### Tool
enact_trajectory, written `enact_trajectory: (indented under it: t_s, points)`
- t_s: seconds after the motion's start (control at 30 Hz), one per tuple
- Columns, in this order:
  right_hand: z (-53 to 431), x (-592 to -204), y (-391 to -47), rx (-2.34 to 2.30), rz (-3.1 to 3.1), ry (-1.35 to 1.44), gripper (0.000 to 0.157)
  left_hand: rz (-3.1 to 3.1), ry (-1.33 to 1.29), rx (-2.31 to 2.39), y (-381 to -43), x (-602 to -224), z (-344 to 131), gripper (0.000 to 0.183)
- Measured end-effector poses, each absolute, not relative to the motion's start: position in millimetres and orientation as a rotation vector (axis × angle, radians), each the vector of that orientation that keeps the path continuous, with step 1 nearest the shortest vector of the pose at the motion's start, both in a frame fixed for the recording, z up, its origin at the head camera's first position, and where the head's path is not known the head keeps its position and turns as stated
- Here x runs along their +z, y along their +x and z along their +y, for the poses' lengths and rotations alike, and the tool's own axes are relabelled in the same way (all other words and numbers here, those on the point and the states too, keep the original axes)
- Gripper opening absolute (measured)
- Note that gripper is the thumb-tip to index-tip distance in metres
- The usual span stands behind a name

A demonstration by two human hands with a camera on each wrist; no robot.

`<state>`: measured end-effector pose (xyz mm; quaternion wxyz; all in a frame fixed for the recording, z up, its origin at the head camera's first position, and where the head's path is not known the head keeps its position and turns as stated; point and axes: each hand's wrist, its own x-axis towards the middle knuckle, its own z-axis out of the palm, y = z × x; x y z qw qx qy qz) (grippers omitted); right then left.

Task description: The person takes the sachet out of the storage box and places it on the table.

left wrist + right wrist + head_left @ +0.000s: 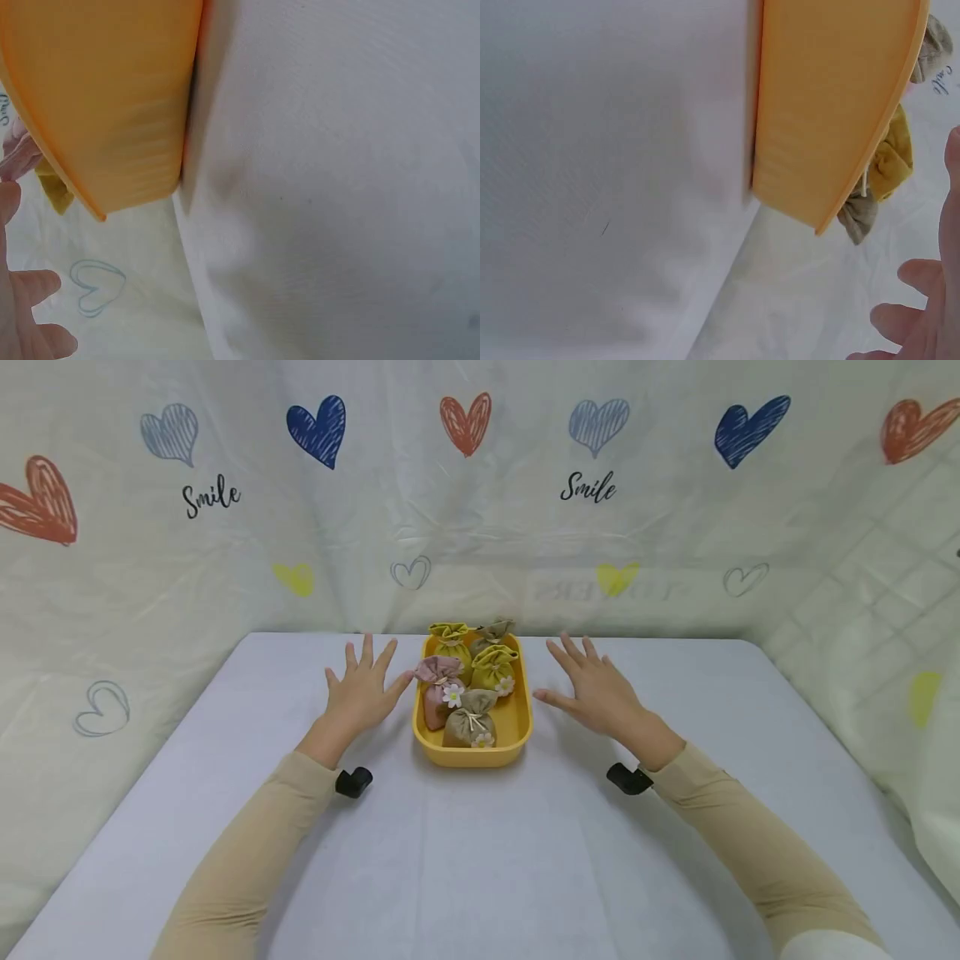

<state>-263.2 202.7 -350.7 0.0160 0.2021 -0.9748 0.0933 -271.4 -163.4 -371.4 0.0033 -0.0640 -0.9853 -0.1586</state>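
Several small drawstring pouches fill a yellow-orange plastic tray (437,758) on the table. One is a pink pouch (435,707), two are mustard-yellow, and two are taupe, such as the front taupe pouch (470,724). White flower charms hang on some of them. To the tray's left hovers my left hand (360,695), fingers spread, its thumb close to the pink pouch; whether they touch I cannot tell. My right hand (600,692) is spread on the other side, apart from the tray. Neither hand holds anything. Both wrist views show the tray's outer wall (112,97) beside the fingers.
A white cloth covers the table (480,860), whose back edge runs just behind the tray. Beyond it hangs a pale curtain (480,527) printed with hearts and "Smile". Each wrist carries a small black camera, such as the left one (354,782).
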Motion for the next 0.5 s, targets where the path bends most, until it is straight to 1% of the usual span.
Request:
enact_trajectory:
  t_s: [0.17,0.5]
  points:
    - [198.6,-348.4,-255.5,0.335,-3.023,0.654,0.093,-3.089,-0.206,-0.497,-268.2,-371.4,-165.2,0.079]
    - [189.7,-347.7,-245.2,0.433,-2.963,0.723,0.089,-3.084,-0.243,-0.542,-258.3,-366.3,-164.7,0.078]
